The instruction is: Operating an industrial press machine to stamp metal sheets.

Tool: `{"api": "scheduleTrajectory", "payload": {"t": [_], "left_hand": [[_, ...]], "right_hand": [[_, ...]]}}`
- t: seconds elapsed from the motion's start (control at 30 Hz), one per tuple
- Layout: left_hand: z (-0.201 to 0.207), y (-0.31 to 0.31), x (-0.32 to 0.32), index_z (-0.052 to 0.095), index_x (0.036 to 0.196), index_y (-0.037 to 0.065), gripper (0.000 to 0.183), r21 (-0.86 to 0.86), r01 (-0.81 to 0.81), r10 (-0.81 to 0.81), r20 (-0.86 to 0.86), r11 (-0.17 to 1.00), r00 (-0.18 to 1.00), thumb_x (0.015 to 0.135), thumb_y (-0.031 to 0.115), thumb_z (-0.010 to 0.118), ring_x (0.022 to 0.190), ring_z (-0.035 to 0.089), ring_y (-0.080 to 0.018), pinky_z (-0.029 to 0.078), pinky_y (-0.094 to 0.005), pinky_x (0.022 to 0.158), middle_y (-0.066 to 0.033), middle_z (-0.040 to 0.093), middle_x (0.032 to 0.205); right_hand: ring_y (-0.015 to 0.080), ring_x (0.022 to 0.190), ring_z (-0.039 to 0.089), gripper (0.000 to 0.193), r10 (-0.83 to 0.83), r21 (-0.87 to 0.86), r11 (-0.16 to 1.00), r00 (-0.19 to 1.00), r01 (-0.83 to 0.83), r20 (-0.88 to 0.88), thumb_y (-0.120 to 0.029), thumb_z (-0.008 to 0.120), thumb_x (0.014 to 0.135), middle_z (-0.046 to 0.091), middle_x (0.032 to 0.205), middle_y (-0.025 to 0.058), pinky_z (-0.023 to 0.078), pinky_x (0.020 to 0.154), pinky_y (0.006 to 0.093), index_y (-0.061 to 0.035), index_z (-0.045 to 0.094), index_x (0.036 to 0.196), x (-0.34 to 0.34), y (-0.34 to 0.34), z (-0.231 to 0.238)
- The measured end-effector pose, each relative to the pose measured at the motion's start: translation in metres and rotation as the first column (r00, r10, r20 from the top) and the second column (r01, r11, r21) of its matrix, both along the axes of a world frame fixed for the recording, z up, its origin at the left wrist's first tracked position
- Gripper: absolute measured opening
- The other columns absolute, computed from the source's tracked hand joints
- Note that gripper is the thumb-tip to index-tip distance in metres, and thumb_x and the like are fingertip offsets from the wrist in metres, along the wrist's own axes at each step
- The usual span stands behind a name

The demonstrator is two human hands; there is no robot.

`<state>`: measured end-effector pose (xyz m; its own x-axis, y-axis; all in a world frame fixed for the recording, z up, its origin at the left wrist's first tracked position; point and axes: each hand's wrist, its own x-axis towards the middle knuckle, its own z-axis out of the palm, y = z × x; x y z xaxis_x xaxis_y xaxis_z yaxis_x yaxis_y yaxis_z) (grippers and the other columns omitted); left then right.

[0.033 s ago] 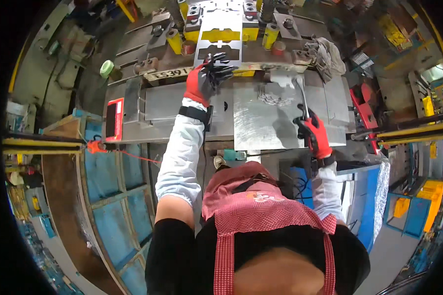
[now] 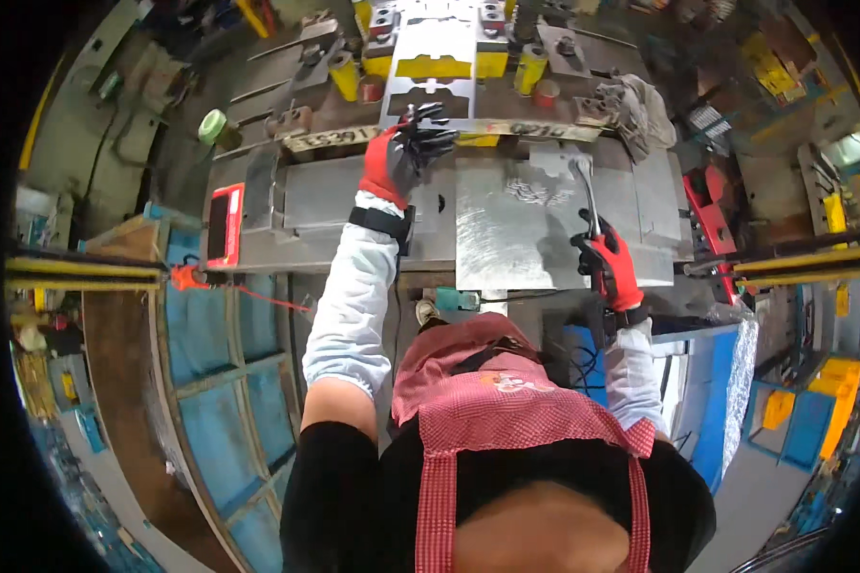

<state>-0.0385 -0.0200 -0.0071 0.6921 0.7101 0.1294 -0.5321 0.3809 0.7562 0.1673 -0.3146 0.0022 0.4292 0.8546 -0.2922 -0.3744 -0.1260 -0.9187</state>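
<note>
My left hand [image 2: 416,151], in a red and black glove, reaches over the press bed's front edge with its fingers stretched out and spread. Nothing shows in it. Just beyond its fingertips lies a bright metal strip [image 2: 434,69] with shaped cutouts; I cannot tell whether they touch. My right hand [image 2: 610,260], gloved alike, is closed around a long silver tool with a rounded head [image 2: 591,196]. The tool points away from me above a flat metal plate [image 2: 492,253]. Several small flat metal pieces [image 2: 537,193] lie on that plate, left of the tool.
Yellow cylinders [image 2: 531,69] and die blocks flank the strip. A grey rag [image 2: 640,113] hangs at the right of the bed. A red-framed dark panel [image 2: 225,225] lies at the left end. Yellow bars [image 2: 812,258] stand to the right, and a blue-panelled frame [image 2: 205,363] to the left.
The bed and strip appear shifted very slightly rightward in the picture. Both hands keep the same poses, and the right one still holds the silver tool.
</note>
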Motion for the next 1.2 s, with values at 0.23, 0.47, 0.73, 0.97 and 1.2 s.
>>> {"api": "scheduleTrajectory", "payload": {"t": [0.23,0.47,0.73,0.97,1.2], "left_hand": [[-0.032,-0.086,-0.110,0.061,0.090,0.003,0.022,0.551,-0.385,0.564,-0.200,0.741,0.801,0.077,0.018,0.051,0.085,0.054,-0.0250,0.042,-0.0334,0.077,-0.0146,0.058,0.085],[0.014,-0.246,-0.310,0.063,0.094,0.007,0.024,0.945,0.100,0.904,-0.328,0.312,0.274,0.072,0.015,0.057,0.066,0.055,-0.0285,0.044,-0.0350,0.062,-0.0114,0.060,0.077],[0.051,-0.243,-0.532,0.053,0.087,0.001,0.026,0.061,-0.942,0.942,-0.086,0.329,0.323,0.084,0.027,0.050,0.074,0.055,-0.0242,0.045,-0.0355,0.066,-0.0100,0.058,0.084],[-0.012,-0.086,-0.485,0.036,0.123,0.001,0.046,-0.040,-0.933,0.810,-0.484,0.358,0.331,0.087,0.026,0.047,0.110,0.044,-0.0288,0.040,-0.0424,0.089,-0.0156,0.044,0.119],[-0.080,-0.106,-0.266,0.041,0.122,-0.002,0.041,-0.233,0.072,-0.174,-0.453,0.970,0.874,0.086,0.016,0.046,0.101,0.054,-0.0209,0.044,-0.0308,0.085,-0.0145,0.053,0.114]], "right_hand": [[0.0099,0.054,0.049,0.027,0.047,-0.013,0.999,0.997,-0.046,0.060,-0.012,0.053,0.081,0.054,0.070,0.0010,0.038,0.046,0.0235,-0.0045,0.050,0.107,0.019,0.003,-0.080],[0.0063,0.041,0.037,0.015,-0.035,-0.078,0.996,0.997,0.040,0.069,-0.019,0.056,0.081,0.044,0.055,-0.0032,0.029,0.038,0.0223,-0.0046,0.055,0.087,0.033,0.002,-0.099],[0.0071,0.047,0.043,0.034,-0.003,-0.055,0.998,0.991,0.010,0.130,-0.015,0.055,0.080,0.053,0.067,0.0006,0.034,0.041,0.0219,-0.0087,0.048,0.113,0.024,0.022,-0.072],[0.0099,0.054,0.051,0.050,0.110,-0.058,0.993,0.979,-0.102,0.172,-0.008,0.055,0.080,0.061,0.081,0.0078,0.043,0.044,0.0247,-0.0023,0.035,0.125,-0.028,0.049,-0.052],[0.0081,0.071,0.050,0.056,0.534,-0.069,0.842,0.808,-0.535,0.247,-0.012,0.063,0.072,0.056,0.087,0.0026,0.043,0.060,0.0237,-0.0057,0.042,0.123,-0.069,0.093,-0.036]]}}
